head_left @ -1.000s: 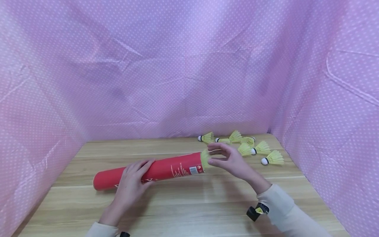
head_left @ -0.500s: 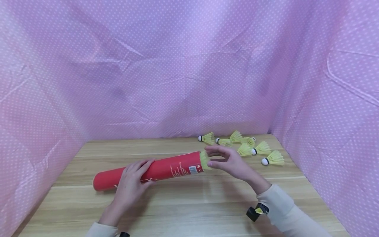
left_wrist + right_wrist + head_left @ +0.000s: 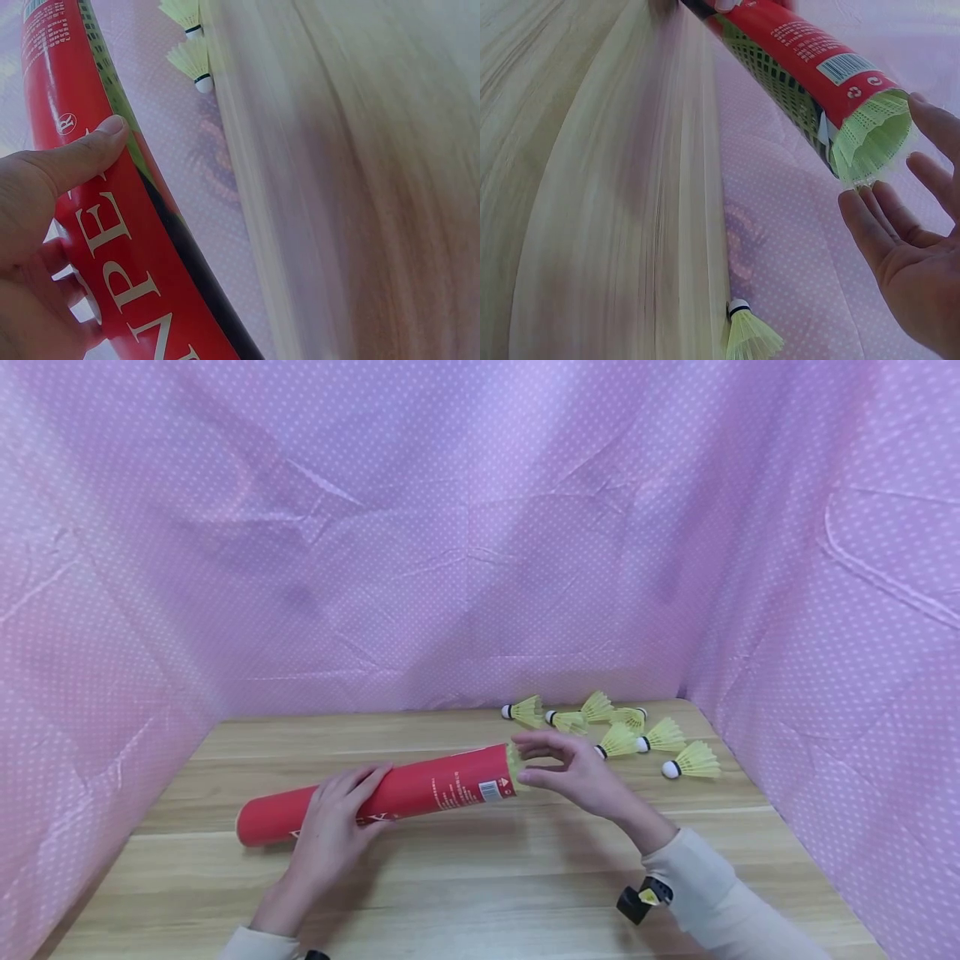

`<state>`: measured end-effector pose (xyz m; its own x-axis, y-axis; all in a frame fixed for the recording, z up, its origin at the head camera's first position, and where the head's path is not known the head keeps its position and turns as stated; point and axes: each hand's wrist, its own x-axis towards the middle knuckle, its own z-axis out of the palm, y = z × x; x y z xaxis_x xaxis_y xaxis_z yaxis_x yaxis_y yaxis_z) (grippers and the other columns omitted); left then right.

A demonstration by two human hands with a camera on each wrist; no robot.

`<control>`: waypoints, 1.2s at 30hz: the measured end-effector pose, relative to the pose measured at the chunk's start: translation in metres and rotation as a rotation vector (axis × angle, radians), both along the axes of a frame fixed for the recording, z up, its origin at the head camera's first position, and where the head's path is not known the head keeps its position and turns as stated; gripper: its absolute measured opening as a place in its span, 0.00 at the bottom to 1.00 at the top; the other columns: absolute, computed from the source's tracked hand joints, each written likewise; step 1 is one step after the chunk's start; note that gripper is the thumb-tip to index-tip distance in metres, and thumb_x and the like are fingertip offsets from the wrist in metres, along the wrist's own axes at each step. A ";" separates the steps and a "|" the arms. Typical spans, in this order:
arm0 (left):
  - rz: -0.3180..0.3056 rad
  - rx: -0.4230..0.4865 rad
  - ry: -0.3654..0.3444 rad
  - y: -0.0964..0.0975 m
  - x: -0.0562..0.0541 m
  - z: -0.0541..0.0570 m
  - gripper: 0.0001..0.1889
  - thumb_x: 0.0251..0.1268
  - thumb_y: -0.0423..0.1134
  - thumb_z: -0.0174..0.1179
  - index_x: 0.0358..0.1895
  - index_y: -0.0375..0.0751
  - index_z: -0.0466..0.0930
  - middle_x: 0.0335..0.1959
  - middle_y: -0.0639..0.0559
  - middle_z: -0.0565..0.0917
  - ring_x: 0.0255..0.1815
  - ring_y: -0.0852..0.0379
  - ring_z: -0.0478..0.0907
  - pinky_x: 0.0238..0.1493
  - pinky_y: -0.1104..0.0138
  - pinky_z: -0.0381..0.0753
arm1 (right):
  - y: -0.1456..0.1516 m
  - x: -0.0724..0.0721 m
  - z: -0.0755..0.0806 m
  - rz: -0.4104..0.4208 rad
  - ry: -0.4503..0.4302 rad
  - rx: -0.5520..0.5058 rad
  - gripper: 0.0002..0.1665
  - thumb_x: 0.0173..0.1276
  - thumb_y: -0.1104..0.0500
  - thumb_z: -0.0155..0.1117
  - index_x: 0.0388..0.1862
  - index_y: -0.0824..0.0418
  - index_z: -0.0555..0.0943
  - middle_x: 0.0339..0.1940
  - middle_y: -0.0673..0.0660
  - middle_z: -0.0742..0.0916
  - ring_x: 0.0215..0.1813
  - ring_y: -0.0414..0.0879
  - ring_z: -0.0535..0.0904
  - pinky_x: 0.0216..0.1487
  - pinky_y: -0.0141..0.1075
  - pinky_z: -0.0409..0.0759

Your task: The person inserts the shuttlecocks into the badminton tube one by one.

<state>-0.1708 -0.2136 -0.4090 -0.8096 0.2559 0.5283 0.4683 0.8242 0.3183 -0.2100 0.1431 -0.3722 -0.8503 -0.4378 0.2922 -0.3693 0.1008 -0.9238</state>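
A red cardboard shuttlecock tube (image 3: 450, 781) lies slanted across the wooden table, its mouth to the right and a little raised. My left hand (image 3: 337, 814) grips the tube around its middle; the left wrist view shows the thumb (image 3: 90, 150) laid across the printed side. Inside the mouth sits a yellow shuttlecock (image 3: 874, 139), only its skirt edge showing past the rim. My right hand (image 3: 566, 772) is at the mouth, its fingers spread and fairly straight, fingertips at the skirt's edge.
Several loose yellow shuttlecocks with white corks, such as the nearest one (image 3: 692, 762), lie at the back right of the wooden table (image 3: 465, 893). Pink dotted cloth (image 3: 450, 568) walls the table at the back and both sides.
My right hand has moved slightly left toward the tube. The shuttlecock at the mouth has slid further in, with less skirt sticking out. My left hand and the tube have barely moved.
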 end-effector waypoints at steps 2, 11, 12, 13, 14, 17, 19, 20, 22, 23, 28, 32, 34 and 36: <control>0.004 -0.001 -0.006 0.001 0.000 0.001 0.47 0.36 0.37 0.85 0.69 0.48 0.75 0.58 0.44 0.80 0.59 0.41 0.74 0.64 0.41 0.65 | -0.002 0.000 0.000 -0.004 -0.003 -0.001 0.29 0.63 0.66 0.74 0.64 0.65 0.79 0.59 0.60 0.83 0.60 0.58 0.79 0.51 0.43 0.85; 0.024 0.002 -0.021 0.003 0.001 0.001 0.48 0.35 0.37 0.86 0.69 0.48 0.76 0.58 0.44 0.80 0.59 0.41 0.74 0.63 0.41 0.66 | -0.005 0.002 0.001 -0.009 -0.024 0.014 0.31 0.62 0.64 0.75 0.65 0.65 0.78 0.62 0.61 0.81 0.62 0.60 0.78 0.52 0.41 0.84; 0.021 0.002 -0.019 0.002 0.001 0.001 0.48 0.35 0.37 0.86 0.69 0.48 0.76 0.58 0.44 0.80 0.59 0.40 0.74 0.63 0.41 0.66 | -0.004 0.002 0.001 -0.002 -0.021 0.015 0.31 0.63 0.64 0.75 0.65 0.65 0.78 0.62 0.62 0.81 0.63 0.60 0.78 0.53 0.42 0.83; 0.020 0.000 -0.016 0.002 0.001 0.001 0.48 0.35 0.37 0.86 0.69 0.48 0.76 0.58 0.44 0.80 0.59 0.40 0.74 0.63 0.41 0.67 | -0.004 0.001 0.001 0.003 -0.016 0.018 0.31 0.63 0.64 0.75 0.65 0.66 0.78 0.63 0.62 0.80 0.63 0.61 0.77 0.55 0.43 0.83; 0.020 -0.002 -0.013 0.002 0.001 0.001 0.48 0.35 0.37 0.86 0.69 0.48 0.76 0.58 0.44 0.80 0.59 0.40 0.75 0.63 0.41 0.67 | -0.003 0.001 0.001 0.010 -0.014 0.019 0.31 0.63 0.64 0.75 0.65 0.66 0.78 0.64 0.63 0.80 0.64 0.62 0.77 0.57 0.44 0.82; 0.019 -0.005 -0.008 0.000 0.001 0.000 0.48 0.35 0.37 0.86 0.69 0.48 0.76 0.58 0.44 0.80 0.59 0.40 0.75 0.63 0.41 0.67 | 0.000 -0.001 0.000 0.021 0.001 0.033 0.31 0.63 0.64 0.74 0.65 0.66 0.78 0.64 0.63 0.79 0.64 0.63 0.76 0.59 0.46 0.80; 0.022 -0.006 -0.007 0.000 0.002 0.000 0.48 0.34 0.37 0.86 0.69 0.49 0.76 0.59 0.43 0.80 0.58 0.40 0.75 0.62 0.41 0.67 | 0.002 -0.001 -0.001 0.022 0.009 0.053 0.31 0.63 0.64 0.74 0.65 0.65 0.78 0.63 0.63 0.80 0.63 0.63 0.77 0.58 0.45 0.81; 0.023 -0.007 -0.007 -0.001 0.002 0.000 0.48 0.35 0.37 0.86 0.69 0.49 0.75 0.59 0.43 0.80 0.58 0.41 0.75 0.62 0.41 0.67 | 0.003 -0.001 -0.001 0.025 0.009 0.062 0.31 0.64 0.64 0.74 0.65 0.65 0.78 0.62 0.63 0.80 0.62 0.62 0.78 0.57 0.45 0.82; 0.023 -0.007 -0.008 -0.001 0.002 0.001 0.48 0.35 0.38 0.86 0.70 0.49 0.75 0.59 0.43 0.80 0.59 0.41 0.74 0.62 0.41 0.67 | 0.004 -0.002 -0.001 0.033 0.008 0.079 0.31 0.64 0.63 0.74 0.66 0.65 0.78 0.61 0.64 0.81 0.60 0.61 0.80 0.54 0.43 0.83; 0.022 -0.006 -0.009 -0.001 0.002 0.001 0.48 0.35 0.38 0.86 0.70 0.49 0.75 0.59 0.43 0.80 0.59 0.41 0.74 0.62 0.41 0.67 | 0.004 -0.001 -0.001 0.036 0.007 0.084 0.31 0.64 0.63 0.74 0.66 0.64 0.78 0.60 0.64 0.81 0.60 0.61 0.80 0.53 0.43 0.83; 0.017 -0.004 -0.006 0.000 0.002 0.001 0.48 0.35 0.37 0.86 0.69 0.49 0.75 0.60 0.43 0.80 0.59 0.40 0.74 0.62 0.41 0.67 | 0.004 -0.001 0.001 0.044 -0.012 0.095 0.32 0.65 0.61 0.74 0.67 0.64 0.77 0.59 0.64 0.82 0.58 0.60 0.81 0.51 0.41 0.84; 0.016 -0.007 -0.002 0.000 0.002 0.001 0.48 0.35 0.37 0.86 0.69 0.50 0.76 0.59 0.44 0.80 0.59 0.40 0.75 0.62 0.41 0.68 | 0.004 -0.001 0.002 0.042 -0.021 0.102 0.33 0.64 0.61 0.74 0.68 0.62 0.77 0.59 0.63 0.82 0.58 0.58 0.82 0.50 0.41 0.85; 0.014 -0.008 0.003 0.000 0.001 0.001 0.48 0.35 0.36 0.86 0.69 0.49 0.76 0.59 0.44 0.80 0.59 0.40 0.75 0.62 0.41 0.68 | 0.004 -0.001 0.002 0.045 -0.019 0.102 0.32 0.64 0.61 0.74 0.68 0.62 0.77 0.60 0.63 0.81 0.58 0.58 0.82 0.50 0.41 0.85; 0.011 -0.009 0.007 0.000 0.001 0.001 0.48 0.34 0.37 0.86 0.69 0.49 0.76 0.59 0.44 0.80 0.59 0.40 0.75 0.62 0.41 0.67 | 0.004 -0.002 0.002 0.050 -0.013 0.101 0.32 0.65 0.61 0.74 0.67 0.62 0.77 0.60 0.65 0.81 0.58 0.59 0.81 0.51 0.40 0.84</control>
